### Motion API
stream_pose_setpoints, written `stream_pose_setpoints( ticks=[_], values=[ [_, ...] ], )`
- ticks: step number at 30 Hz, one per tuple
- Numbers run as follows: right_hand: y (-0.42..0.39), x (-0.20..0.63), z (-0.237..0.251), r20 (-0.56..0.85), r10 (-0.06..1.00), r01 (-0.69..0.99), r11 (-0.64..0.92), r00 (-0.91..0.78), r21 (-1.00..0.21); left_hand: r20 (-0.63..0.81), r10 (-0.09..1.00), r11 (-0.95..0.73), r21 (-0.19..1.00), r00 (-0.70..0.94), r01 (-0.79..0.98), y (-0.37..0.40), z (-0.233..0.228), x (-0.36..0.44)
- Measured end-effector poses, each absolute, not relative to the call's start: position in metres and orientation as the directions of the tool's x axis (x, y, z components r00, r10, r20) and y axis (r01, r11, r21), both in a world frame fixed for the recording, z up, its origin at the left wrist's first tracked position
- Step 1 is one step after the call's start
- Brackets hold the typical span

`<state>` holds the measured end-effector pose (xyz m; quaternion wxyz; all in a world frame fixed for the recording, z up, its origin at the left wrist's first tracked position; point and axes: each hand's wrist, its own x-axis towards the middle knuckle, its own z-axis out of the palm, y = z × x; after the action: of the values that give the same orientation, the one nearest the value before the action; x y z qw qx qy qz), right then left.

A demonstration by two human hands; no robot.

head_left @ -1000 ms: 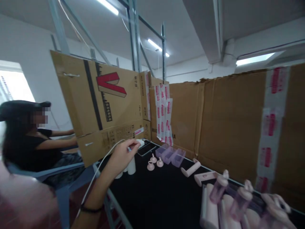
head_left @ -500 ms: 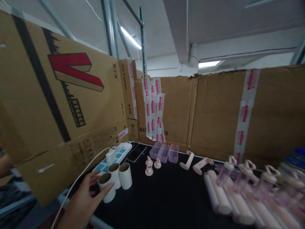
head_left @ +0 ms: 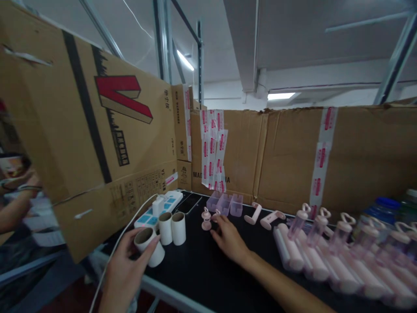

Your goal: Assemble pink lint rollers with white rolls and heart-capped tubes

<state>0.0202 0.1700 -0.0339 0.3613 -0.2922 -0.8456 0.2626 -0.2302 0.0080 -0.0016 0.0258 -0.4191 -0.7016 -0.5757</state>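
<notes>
Three white tubes (head_left: 172, 230) at the left of the counter (head_left: 198, 278). Your left hand (head_left: 125, 267) pinches the nearest between thumb and fingers; two stand upright beside it. Your right hand (head_left: 232, 241) is at the pink caps (head_left: 206, 220), fingers bent; can't tell if gripping.

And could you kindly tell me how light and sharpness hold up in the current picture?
Head view: the lit white ceiling lights glare; head view: the pale pink cylinders blur toward the right edge; head view: the flat black tabletop shows little detail, while the white hollow tube at the left hand looks fairly clear.
</notes>
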Motion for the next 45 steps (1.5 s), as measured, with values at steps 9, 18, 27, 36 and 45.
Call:
stream_pose_setpoints(
  ticks=[9, 18, 27, 36, 45],
  values=[
    [0.198, -0.001, -0.036, 0.552, 0.614, 0.259, 0.767, -0.564, -0.587, 0.493, 0.722, -0.162, 0.803, -0.486, 0.573, 0.006, -0.007, -0.142],
    [0.199, 0.024, -0.035, 0.575, 0.511, 0.217, 0.837, -0.639, -0.503, 0.454, 0.761, -0.203, 0.845, -0.463, 0.495, 0.025, -0.035, -0.118],
    [0.231, 0.013, -0.019, 0.422, 0.130, -0.020, 0.943, -0.897, -0.333, 0.411, 0.788, -0.230, 0.887, -0.459, 0.401, 0.026, -0.040, -0.115],
    [0.211, 0.051, -0.025, 0.429, 0.170, 0.047, 0.958, -0.887, -0.282, 0.400, 0.866, -0.299, 0.895, -0.300, 0.331, 0.029, -0.048, -0.090],
    [0.162, 0.131, -0.043, 0.516, 0.442, 0.194, 0.864, -0.733, -0.465, 0.391, 0.916, -0.358, 0.899, -0.095, 0.251, 0.038, -0.047, -0.034]
  ],
)
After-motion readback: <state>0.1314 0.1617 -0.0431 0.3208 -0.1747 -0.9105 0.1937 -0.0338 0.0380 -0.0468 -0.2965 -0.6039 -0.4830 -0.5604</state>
